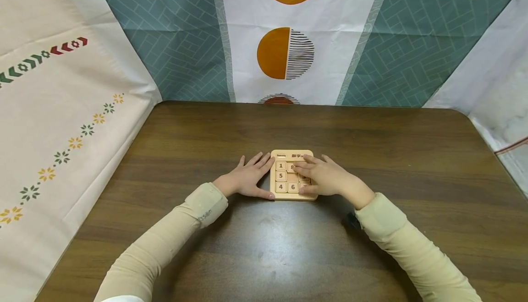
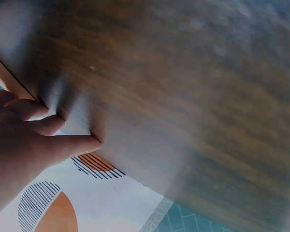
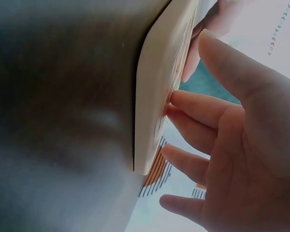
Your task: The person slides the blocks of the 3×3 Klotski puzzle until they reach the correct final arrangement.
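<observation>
A square wooden number sliding puzzle (image 1: 273, 180) lies flat on the table, with tiles such as 1, 5, 4 and 6 showing. My left hand (image 1: 249, 178) rests at its left side, fingers spread, thumb and index finger touching the frame's edge. Over the right part of the board is my right hand (image 1: 330, 177), its fingertips on the tiles; it covers several of them. The right wrist view shows the puzzle (image 3: 152, 92) edge-on, with the index and middle fingertips of the right hand (image 3: 237, 130) on its face. In the left wrist view the left hand (image 2: 26, 135) has its outer fingertips on the tabletop.
The brown wooden table (image 1: 206, 132) stretches around the puzzle. A patterned cloth (image 1: 181, 36) hangs behind its far edge, and a cream cloth (image 1: 49, 123) borders the left. Beneath my right wrist a small dark object (image 1: 351, 221) is partly visible.
</observation>
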The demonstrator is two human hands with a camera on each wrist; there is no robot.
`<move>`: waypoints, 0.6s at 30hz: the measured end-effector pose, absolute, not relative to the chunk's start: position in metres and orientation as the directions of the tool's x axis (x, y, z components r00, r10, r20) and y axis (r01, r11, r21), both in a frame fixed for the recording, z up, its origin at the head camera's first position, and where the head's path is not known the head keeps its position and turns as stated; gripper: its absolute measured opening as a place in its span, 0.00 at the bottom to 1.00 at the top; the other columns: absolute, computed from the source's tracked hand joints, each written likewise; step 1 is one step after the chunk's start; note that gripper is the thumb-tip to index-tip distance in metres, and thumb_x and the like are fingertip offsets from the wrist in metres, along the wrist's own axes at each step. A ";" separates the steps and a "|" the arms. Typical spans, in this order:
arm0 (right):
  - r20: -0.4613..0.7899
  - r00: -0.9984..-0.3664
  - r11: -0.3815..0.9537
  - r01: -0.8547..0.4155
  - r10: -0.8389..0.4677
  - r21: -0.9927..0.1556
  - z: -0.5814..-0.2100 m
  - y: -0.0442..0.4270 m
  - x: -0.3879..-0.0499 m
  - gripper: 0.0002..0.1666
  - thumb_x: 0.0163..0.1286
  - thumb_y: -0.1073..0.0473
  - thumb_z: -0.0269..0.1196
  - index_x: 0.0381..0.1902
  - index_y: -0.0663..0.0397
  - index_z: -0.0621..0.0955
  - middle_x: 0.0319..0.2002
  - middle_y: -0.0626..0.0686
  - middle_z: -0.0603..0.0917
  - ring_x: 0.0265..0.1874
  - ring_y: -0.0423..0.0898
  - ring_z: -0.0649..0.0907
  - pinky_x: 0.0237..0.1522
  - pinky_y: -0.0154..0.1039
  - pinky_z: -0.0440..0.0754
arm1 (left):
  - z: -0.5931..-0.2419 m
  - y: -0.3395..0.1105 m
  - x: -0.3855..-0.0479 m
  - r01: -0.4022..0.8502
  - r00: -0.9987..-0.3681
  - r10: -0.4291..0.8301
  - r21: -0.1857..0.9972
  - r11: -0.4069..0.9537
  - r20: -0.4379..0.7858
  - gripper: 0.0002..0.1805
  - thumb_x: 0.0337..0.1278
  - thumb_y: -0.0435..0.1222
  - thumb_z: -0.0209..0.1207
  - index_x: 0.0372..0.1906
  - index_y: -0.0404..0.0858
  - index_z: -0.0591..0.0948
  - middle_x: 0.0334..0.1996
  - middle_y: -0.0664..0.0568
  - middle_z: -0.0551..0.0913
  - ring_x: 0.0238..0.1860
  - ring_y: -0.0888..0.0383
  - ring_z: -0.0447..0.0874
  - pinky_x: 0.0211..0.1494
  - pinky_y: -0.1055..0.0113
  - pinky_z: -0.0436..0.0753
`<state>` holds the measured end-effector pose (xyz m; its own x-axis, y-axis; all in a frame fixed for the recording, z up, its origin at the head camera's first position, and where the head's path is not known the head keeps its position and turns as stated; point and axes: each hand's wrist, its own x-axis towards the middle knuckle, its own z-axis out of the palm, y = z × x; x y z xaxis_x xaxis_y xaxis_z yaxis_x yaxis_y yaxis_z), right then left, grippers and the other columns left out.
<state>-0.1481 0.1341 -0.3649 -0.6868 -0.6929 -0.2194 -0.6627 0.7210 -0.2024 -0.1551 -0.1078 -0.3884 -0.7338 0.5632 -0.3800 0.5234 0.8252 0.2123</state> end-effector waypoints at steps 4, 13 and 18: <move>-0.223 -0.694 0.729 -0.650 -0.685 -0.215 -0.364 0.134 -0.151 0.39 0.61 0.39 0.59 0.65 0.53 0.68 0.65 0.51 0.65 0.67 0.56 0.56 0.59 0.65 0.51 | -0.388 -0.107 -0.155 0.520 -0.736 0.558 0.207 0.828 -0.383 0.58 0.44 0.69 0.50 0.72 0.45 0.38 0.71 0.49 0.36 0.70 0.51 0.30 0.63 0.38 0.39; -0.214 -0.677 0.710 -0.668 -0.704 -0.224 -0.364 0.133 -0.143 0.39 0.61 0.40 0.58 0.66 0.53 0.66 0.66 0.52 0.63 0.67 0.56 0.56 0.58 0.65 0.50 | -0.388 -0.106 -0.155 0.520 -0.734 0.560 0.211 0.828 -0.385 0.58 0.44 0.69 0.50 0.72 0.45 0.38 0.71 0.49 0.36 0.70 0.51 0.30 0.63 0.39 0.39; -0.186 -0.640 0.666 -0.712 -0.746 -0.223 -0.367 0.126 -0.139 0.40 0.61 0.39 0.58 0.66 0.52 0.66 0.66 0.51 0.63 0.67 0.55 0.56 0.58 0.64 0.52 | -0.388 -0.107 -0.156 0.518 -0.734 0.557 0.209 0.829 -0.389 0.58 0.44 0.69 0.50 0.72 0.44 0.38 0.71 0.49 0.36 0.70 0.51 0.30 0.63 0.38 0.39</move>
